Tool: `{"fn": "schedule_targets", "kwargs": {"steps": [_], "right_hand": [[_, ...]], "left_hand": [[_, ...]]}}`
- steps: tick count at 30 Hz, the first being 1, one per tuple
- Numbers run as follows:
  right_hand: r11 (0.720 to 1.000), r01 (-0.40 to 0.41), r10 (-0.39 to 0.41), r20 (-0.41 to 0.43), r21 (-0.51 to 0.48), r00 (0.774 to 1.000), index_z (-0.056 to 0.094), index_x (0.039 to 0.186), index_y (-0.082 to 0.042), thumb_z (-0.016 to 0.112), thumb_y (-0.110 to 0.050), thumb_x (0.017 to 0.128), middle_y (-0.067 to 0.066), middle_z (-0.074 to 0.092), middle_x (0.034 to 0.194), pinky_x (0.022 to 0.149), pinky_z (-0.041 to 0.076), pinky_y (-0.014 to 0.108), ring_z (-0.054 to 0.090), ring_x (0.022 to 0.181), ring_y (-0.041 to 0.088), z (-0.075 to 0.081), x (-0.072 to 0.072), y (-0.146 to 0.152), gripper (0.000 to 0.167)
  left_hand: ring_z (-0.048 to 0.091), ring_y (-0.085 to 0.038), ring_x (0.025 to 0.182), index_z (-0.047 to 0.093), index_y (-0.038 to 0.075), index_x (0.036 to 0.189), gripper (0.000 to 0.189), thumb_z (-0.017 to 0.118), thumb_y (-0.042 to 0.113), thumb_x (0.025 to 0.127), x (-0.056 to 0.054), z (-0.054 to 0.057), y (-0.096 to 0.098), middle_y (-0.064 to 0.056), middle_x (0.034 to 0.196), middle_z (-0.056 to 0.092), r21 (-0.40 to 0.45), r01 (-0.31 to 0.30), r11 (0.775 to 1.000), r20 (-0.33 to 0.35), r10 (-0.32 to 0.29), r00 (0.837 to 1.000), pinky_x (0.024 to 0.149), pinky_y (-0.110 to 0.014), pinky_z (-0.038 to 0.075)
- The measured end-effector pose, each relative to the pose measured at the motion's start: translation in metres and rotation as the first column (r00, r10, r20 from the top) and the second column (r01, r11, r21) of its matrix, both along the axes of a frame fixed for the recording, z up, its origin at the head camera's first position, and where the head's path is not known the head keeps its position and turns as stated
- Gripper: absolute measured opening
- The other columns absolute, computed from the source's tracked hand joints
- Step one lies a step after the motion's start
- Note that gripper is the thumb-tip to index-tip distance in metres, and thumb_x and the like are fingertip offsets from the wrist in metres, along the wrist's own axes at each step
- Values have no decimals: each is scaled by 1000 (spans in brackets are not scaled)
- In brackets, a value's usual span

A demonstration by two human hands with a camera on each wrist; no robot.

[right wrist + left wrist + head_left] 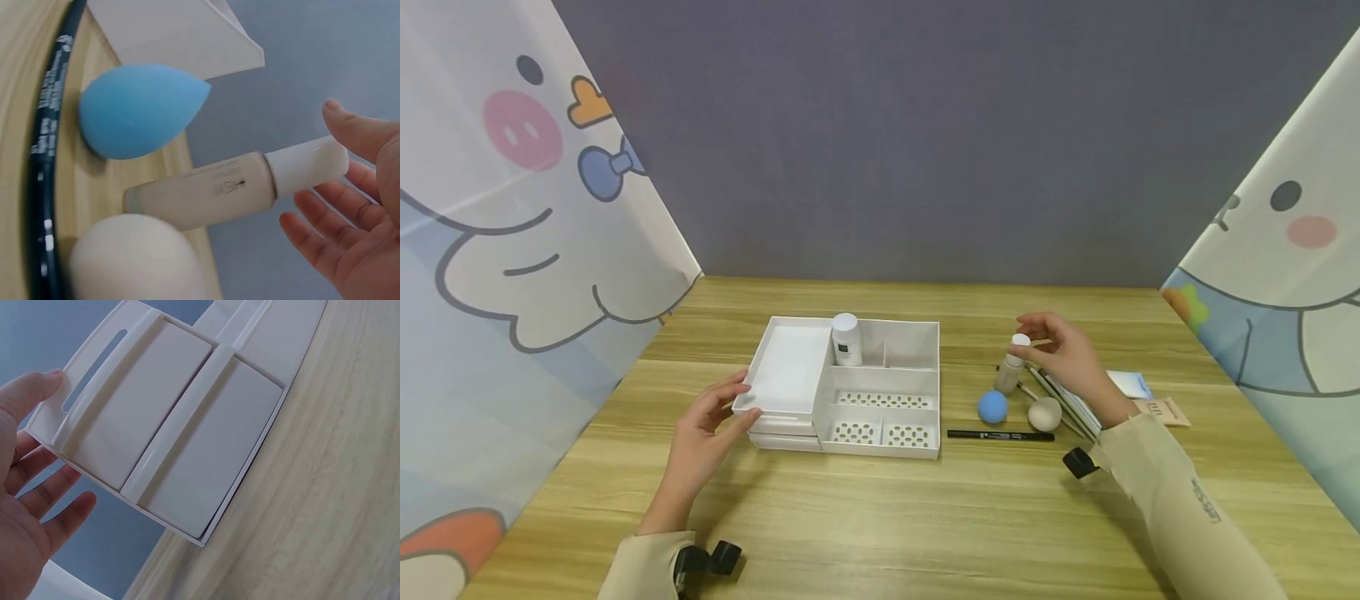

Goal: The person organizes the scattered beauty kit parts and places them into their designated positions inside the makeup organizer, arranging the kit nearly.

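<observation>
On the table stands a white desk organizer [880, 425] with drawers at its left and open compartments at its right. My left hand [703, 429] holds its front left corner, thumb on the front face and fingers along the side; two drawer fronts [219, 444] show in the left wrist view. A foundation bottle [206, 190] with a white cap [309, 165] stands upright at the right. Around the cap my right hand [1063, 358] has its fingers spread, the thumb apart from it in the right wrist view. A white bottle [847, 342] stands in the back compartment.
Near the foundation bottle lie a blue makeup sponge [992, 407], a beige sponge [1045, 414] and a black pen [1000, 435]. Several slim sticks [1067, 404] lie partly under the right arm. A white-and-blue packet [1129, 384] and a brown packet [1165, 411] lie farther right.
</observation>
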State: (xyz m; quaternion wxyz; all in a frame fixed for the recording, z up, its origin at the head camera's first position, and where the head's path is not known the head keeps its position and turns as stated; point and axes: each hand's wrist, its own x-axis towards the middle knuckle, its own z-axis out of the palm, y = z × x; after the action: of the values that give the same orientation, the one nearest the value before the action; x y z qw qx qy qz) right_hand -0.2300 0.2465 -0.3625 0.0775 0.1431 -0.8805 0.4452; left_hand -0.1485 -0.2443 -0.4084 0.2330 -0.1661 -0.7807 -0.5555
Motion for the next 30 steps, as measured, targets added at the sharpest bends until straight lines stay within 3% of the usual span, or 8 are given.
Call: {"fn": "schedule_targets", "kwargs": {"steps": [3,11,23,30], "right_hand": [[1000,-11,12,-25,2,1000,52,136,3,71,-18,95,22,60,124,83,51,19,56,109,27,-5,1,1,50],[999,1,-6,-79,-54,997,57,127,5,72,-9,93,22,64,116,77,52,15,56,94,-4,-16,3,-1,41],[998,29,-33,-78,-50,996,56,126,9,69,-1,92,25,65,111,75,51,13,57,91,-2,-21,2,-1,37],[998,39,-42,-74,-44,996,60,124,4,71,-10,93,19,66,109,76,52,14,59,91,0,-17,4,-2,36]], "left_hand": [[58,-1,115,65,-10,111,33,70,-20,80,0,0,0,-17,132,60,2,-2,1000,2,2,1000,91,-14,49],[57,-1,116,65,-9,111,32,70,-19,81,0,0,0,-15,133,60,-7,0,1000,2,0,1000,91,-13,49],[58,-1,116,65,-9,111,32,70,-18,81,1,0,-1,-14,133,60,3,-1,1000,13,1,1000,90,-13,49],[57,-1,116,65,-9,112,32,70,-18,81,1,0,-1,-18,133,59,-1,-2,1000,14,2,1000,92,-13,48]]}}
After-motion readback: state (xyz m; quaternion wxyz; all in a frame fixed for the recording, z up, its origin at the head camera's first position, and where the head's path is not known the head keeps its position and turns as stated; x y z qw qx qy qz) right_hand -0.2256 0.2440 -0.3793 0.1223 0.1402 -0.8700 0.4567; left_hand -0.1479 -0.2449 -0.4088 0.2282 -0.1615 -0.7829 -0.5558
